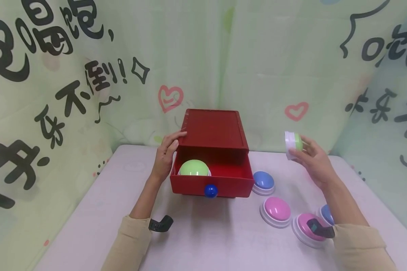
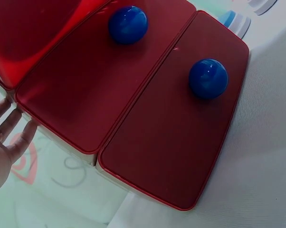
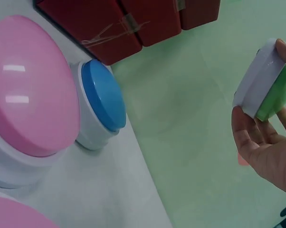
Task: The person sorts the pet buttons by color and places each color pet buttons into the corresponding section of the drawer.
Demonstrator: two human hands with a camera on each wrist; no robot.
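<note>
A red drawer cabinet (image 1: 214, 128) stands near the back of the table, its top drawer (image 1: 190, 185) pulled out by a blue knob side. Inside that drawer, at the left, sits a push button with a green dome (image 1: 194, 168). My left hand (image 1: 164, 156) touches the cabinet's left side with extended fingers, close to the open drawer. Two lower drawers with blue knobs (image 2: 208, 79) show in the left wrist view. Raised right of the cabinet, my right hand (image 1: 313, 162) grips another green push button (image 3: 264, 85) by its white base, tipped onto its side.
Right of the cabinet, on the pale table (image 1: 105, 226), lie a blue button (image 1: 263, 180), a pink button (image 1: 277, 209), a second pink button (image 1: 306, 226) and a second blue button (image 1: 327, 214) partly behind the right forearm. A printed curtain (image 1: 257, 75) hangs behind and at both sides.
</note>
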